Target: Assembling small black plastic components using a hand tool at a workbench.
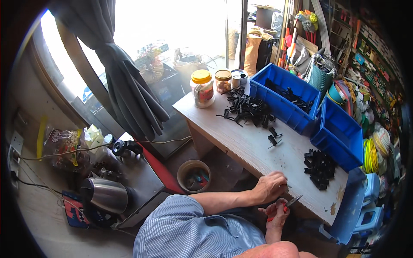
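Observation:
My right hand (277,213) is closed around the red handles of a pair of scissors (294,201), its pointed grey blades reaching over the table's front edge. Just beyond it, my left hand (269,188) has its fingers curled together at the same edge; what they hold, if anything, is too small to make out. A pile of small black plastic parts (320,168) lies on the table to the right of my hands. Farther back spreads a larger, looser heap of black parts with thin prongs (247,106). A single black part (273,140) sits apart in front of it.
Along the table's (262,146) far side stand a blue crate (279,112) holding black parts and a second blue crate (337,148). A yellow-lidded jar (202,90) is at the back left. A bin (193,175) stands on the floor; a kettle (105,195) sits at left.

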Available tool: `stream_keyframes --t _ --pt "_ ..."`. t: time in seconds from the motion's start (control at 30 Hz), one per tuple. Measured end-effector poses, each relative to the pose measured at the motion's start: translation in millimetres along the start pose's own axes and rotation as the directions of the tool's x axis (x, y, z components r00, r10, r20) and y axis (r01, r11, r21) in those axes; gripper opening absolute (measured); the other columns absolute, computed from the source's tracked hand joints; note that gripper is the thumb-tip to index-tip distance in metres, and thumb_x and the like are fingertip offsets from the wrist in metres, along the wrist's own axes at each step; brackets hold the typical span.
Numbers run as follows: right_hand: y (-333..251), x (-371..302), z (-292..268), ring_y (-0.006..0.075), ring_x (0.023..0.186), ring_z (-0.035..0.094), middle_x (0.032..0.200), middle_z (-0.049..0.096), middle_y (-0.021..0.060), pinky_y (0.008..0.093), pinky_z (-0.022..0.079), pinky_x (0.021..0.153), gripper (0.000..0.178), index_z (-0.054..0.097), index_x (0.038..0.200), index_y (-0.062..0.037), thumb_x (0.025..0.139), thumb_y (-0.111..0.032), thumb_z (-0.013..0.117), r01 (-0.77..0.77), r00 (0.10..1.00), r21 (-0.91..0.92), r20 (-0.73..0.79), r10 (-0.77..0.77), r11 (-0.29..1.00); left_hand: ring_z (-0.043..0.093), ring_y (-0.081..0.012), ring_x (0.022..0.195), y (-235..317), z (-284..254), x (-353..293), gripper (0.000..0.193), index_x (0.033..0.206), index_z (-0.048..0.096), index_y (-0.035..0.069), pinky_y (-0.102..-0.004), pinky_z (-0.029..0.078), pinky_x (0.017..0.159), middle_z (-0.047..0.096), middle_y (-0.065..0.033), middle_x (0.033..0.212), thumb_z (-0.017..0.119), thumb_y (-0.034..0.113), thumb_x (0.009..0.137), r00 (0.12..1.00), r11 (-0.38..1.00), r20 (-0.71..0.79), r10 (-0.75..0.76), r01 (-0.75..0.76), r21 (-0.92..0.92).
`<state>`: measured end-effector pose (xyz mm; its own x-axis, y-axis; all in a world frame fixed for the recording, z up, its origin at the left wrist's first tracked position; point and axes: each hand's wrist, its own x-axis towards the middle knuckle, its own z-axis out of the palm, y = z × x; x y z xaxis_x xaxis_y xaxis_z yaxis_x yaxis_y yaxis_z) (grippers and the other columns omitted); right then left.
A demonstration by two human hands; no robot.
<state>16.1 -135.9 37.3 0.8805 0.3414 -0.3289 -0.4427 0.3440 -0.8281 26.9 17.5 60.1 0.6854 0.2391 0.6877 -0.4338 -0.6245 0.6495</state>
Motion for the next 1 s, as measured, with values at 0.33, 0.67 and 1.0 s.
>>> stream_keyframes --t 0.33,0.67,1.0 --pt "9 2 -9 0.0213 0.066 0.067 0.081 0.063 0.0084 0.0369 0.061 0.056 0.031 0.055 0.105 -0.006 0.086 -0.027 0.068 0.058 0.998 -0.112 -0.019 -0.06 0.992 0.068 -0.0247 0.071 7 10 -39 0.016 0.102 0.06 0.001 -0.0349 0.054 0.065 0.067 -0.0137 0.081 0.066 0.013 0.093 0.924 0.875 0.123 -0.363 0.384 -0.295" --pt "13 -1 -5 0.025 0.07 0.067 0.094 0.058 0.0121 0.039 0.061 0.058 0.044 0.048 0.117 -0.0026 0.085 -0.028 0.067 0.1 0.99 -0.133 -0.082 -0.112 0.986 0.066 -0.0167 0.08 -3 14 -48 0.022 0.108 0.061 -0.002 -0.034 0.054 0.073 0.07 -0.0132 0.086 0.064 0.017 0.096 0.826 0.731 0.237 -0.511 0.563 -0.385" --pt "16 -6 -6 0.0243 0.071 0.066 0.092 0.056 0.0121 0.0391 0.062 0.061 0.047 0.047 0.118 -0.002 0.086 -0.03 0.067 0.137 0.981 -0.168 -0.112 -0.157 0.976 0.067 -0.0182 0.084 -10 16 -54 0.026 0.107 0.062 -0.003 -0.0343 0.054 0.076 0.071 -0.0142 0.091 0.064 0.02 0.096 0.821 0.708 0.265 -0.506 0.571 -0.415"
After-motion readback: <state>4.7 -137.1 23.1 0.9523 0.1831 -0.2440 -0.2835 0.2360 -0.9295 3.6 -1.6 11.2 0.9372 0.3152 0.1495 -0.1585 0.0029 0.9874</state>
